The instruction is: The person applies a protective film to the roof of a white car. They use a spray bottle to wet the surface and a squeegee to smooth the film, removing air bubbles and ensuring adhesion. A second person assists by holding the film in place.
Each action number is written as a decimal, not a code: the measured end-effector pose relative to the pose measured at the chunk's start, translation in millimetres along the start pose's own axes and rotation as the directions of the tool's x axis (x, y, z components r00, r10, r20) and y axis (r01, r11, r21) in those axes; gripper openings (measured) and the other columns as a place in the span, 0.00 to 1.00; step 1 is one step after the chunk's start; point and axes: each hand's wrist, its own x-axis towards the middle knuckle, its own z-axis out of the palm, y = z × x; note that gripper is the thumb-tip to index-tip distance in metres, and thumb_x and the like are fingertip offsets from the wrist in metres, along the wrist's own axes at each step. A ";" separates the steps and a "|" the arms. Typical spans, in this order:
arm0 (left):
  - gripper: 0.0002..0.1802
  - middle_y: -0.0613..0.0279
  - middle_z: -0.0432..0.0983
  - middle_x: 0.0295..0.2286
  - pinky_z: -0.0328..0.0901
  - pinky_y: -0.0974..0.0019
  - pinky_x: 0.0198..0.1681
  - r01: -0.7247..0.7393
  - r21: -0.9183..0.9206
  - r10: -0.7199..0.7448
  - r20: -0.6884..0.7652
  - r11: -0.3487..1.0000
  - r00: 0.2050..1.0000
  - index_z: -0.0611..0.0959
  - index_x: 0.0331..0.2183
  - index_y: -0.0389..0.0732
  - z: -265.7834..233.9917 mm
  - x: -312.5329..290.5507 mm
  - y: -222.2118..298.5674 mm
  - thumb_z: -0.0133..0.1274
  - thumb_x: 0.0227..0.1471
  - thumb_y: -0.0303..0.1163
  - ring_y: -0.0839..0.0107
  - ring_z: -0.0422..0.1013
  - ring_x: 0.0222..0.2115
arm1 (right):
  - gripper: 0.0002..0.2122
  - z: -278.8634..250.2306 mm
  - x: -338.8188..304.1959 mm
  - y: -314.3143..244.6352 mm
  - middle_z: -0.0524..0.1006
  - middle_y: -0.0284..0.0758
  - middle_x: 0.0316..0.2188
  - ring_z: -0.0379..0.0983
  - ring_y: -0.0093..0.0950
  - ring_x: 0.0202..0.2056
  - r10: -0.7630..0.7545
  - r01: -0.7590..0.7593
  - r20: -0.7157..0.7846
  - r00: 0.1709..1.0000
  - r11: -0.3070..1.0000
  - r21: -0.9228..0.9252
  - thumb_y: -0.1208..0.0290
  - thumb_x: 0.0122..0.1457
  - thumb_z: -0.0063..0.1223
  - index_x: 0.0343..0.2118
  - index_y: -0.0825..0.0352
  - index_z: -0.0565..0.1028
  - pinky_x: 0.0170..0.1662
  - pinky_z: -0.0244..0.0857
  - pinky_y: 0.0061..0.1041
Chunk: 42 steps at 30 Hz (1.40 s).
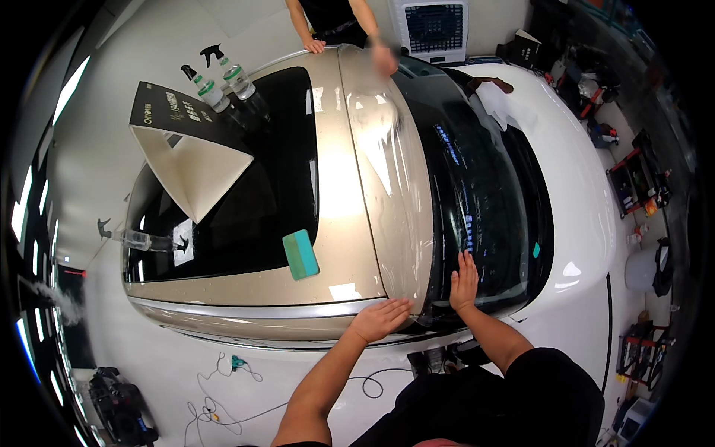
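My left hand lies flat, fingers stretched out, on the near front corner of a champagne-coloured car roof. Beneath it is the end of a clear film, wrinkled and shiny, that runs across the roof's front strip. My right hand is held flat over the near side of the dark windshield, fingers straight; whether it touches the glass I cannot tell. Left of my hands a teal and green squeegee card rests at the edge of the black roof glass.
Across the car stands another person, hands at the roof's far edge. On the roof glass are an open black cardboard box and spray bottles; another bottle is near the rear. A white cloth lies by the hood. Cables trail over the floor.
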 end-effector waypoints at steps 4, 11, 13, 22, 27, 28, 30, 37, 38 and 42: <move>0.17 0.66 0.78 0.60 0.68 0.65 0.65 0.014 0.017 -0.013 -0.043 1.000 0.999 0.84 0.51 0.42 -0.1 1.0 1.8 0.53 0.62 0.30 0.71 0.74 0.61 | 0.27 -1.4 -0.4 -1.7 0.58 0.42 0.76 0.53 0.44 0.75 -0.006 0.006 0.001 1.000 1.000 0.018 0.60 0.76 0.36 0.74 0.64 0.61 0.77 0.43 0.46; 0.18 0.66 0.79 0.60 0.69 0.66 0.64 0.010 0.011 -0.010 -0.035 1.000 0.999 0.84 0.52 0.42 -8.1 4.7 -0.8 0.52 0.62 0.30 0.71 0.75 0.60 | 0.27 -3.4 2.5 -3.7 0.58 0.42 0.76 0.53 0.45 0.75 -0.025 0.025 -0.015 1.000 1.000 0.018 0.60 0.76 0.37 0.74 0.65 0.61 0.76 0.44 0.46; 0.18 0.66 0.79 0.60 0.69 0.66 0.64 0.012 0.008 -0.011 -0.035 1.000 0.999 0.85 0.52 0.42 -9.0 5.1 -0.3 0.53 0.62 0.30 0.70 0.75 0.60 | 0.27 -4.1 2.5 -5.4 0.59 0.42 0.76 0.54 0.45 0.75 -0.016 0.016 -0.008 1.000 1.000 0.014 0.60 0.76 0.37 0.74 0.65 0.62 0.76 0.45 0.45; 0.18 0.66 0.79 0.60 0.68 0.65 0.64 0.010 0.013 -0.009 -0.037 1.000 0.999 0.85 0.52 0.42 -5.6 4.0 0.8 0.53 0.61 0.31 0.70 0.75 0.60 | 0.27 -4.2 1.0 -3.9 0.60 0.42 0.75 0.54 0.44 0.75 -0.012 0.013 -0.015 1.000 1.000 0.010 0.61 0.75 0.37 0.73 0.65 0.63 0.76 0.45 0.45; 0.18 0.67 0.80 0.59 0.69 0.65 0.64 0.013 0.012 -0.013 -0.043 1.000 0.999 0.85 0.52 0.43 -6.1 6.1 0.2 0.54 0.61 0.31 0.70 0.75 0.60 | 0.27 -5.9 2.5 -3.4 0.60 0.42 0.75 0.55 0.45 0.75 -0.018 0.018 -0.019 1.000 1.000 0.009 0.61 0.75 0.38 0.73 0.65 0.63 0.76 0.45 0.45; 0.18 0.66 0.80 0.59 0.70 0.65 0.63 0.003 0.019 -0.002 -0.037 1.000 0.999 0.85 0.52 0.43 -7.3 6.8 -0.1 0.54 0.61 0.31 0.70 0.75 0.60 | 0.27 -6.2 2.6 -3.9 0.60 0.42 0.75 0.55 0.45 0.74 -0.019 0.020 -0.028 0.999 1.000 0.013 0.61 0.75 0.38 0.73 0.65 0.63 0.76 0.45 0.45; 0.18 0.66 0.80 0.59 0.70 0.65 0.63 -0.007 0.023 0.008 -0.039 1.000 0.999 0.85 0.52 0.43 -9.2 8.8 -0.6 0.54 0.61 0.31 0.70 0.76 0.60 | 0.27 -4.4 3.7 -0.6 0.59 0.43 0.75 0.54 0.45 0.75 -0.014 0.013 -0.008 1.000 1.000 -0.007 0.61 0.75 0.38 0.73 0.66 0.62 0.76 0.45 0.45; 0.16 0.64 0.79 0.59 0.70 0.64 0.63 0.017 -0.044 -0.019 -0.037 0.999 0.999 0.84 0.51 0.40 -8.8 2.4 2.5 0.54 0.62 0.32 0.68 0.75 0.60 | 0.11 34.5 151.0 6.9 0.83 0.43 0.39 0.83 0.39 0.40 0.372 -0.321 -0.191 0.908 0.913 0.250 0.69 0.66 0.60 0.48 0.67 0.80 0.44 0.75 0.34; 0.16 0.64 0.79 0.60 0.70 0.64 0.63 0.007 -0.027 -0.007 -0.009 1.000 1.000 0.84 0.51 0.41 -13.6 6.4 2.4 0.54 0.63 0.32 0.68 0.75 0.61 | 0.11 44.4 212.1 7.7 0.84 0.43 0.38 0.83 0.37 0.39 0.294 -0.202 -0.146 0.945 0.871 0.447 0.66 0.68 0.59 0.47 0.67 0.81 0.45 0.74 0.34; 0.17 0.64 0.78 0.60 0.67 0.64 0.66 0.021 -0.027 -0.020 0.037 0.999 0.999 0.83 0.52 0.41 -14.5 5.5 -2.2 0.53 0.63 0.31 0.69 0.73 0.62 | 0.16 77.7 435.7 -38.3 0.81 0.27 0.34 0.74 0.19 0.33 0.096 -0.069 -0.004 0.995 0.746 0.663 0.62 0.71 0.61 0.53 0.67 0.82 0.38 0.68 0.22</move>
